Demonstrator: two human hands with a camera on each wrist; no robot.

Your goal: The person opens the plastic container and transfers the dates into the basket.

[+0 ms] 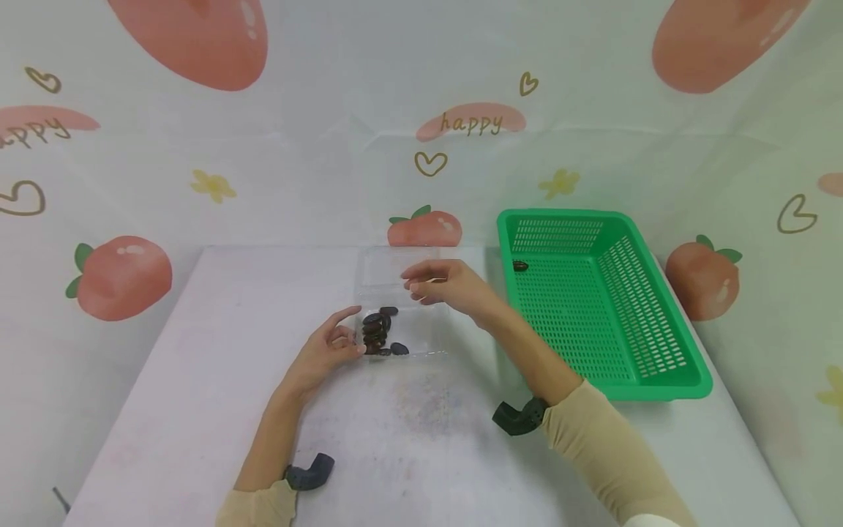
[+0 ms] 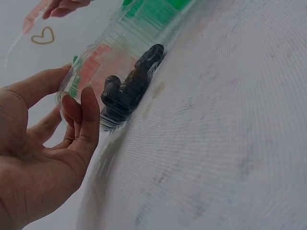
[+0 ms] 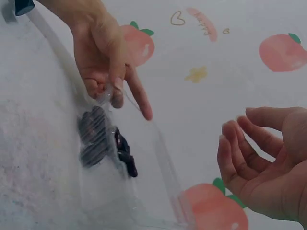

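Pieces (image 1: 372, 328), dark, glossy and oval, lie bunched at the left end of a clear plastic box (image 1: 421, 329) on a white tabletop (image 1: 408, 446), the pile running roughly front to back, with one piece set slightly apart on its near right side. The left hand (image 1: 323, 355) is the nearer of the two, holding the box at its left side, thumb and a finger spread along the edge just beside the pile. The right hand (image 1: 451, 284) hangs over the far right part of the box, by what appears to be its opened lid (image 1: 378, 271), fingers bent and a little parted from the thumb, with nothing visible between them; from there, the pile lies to the left and closer to the person. On the other side, a green basket (image 1: 658, 393) stands right of the box, its long axis running away from the person, a single dark piece (image 1: 520, 266) near its far left corner. The right forearm crosses the basket's near left side in the head view.
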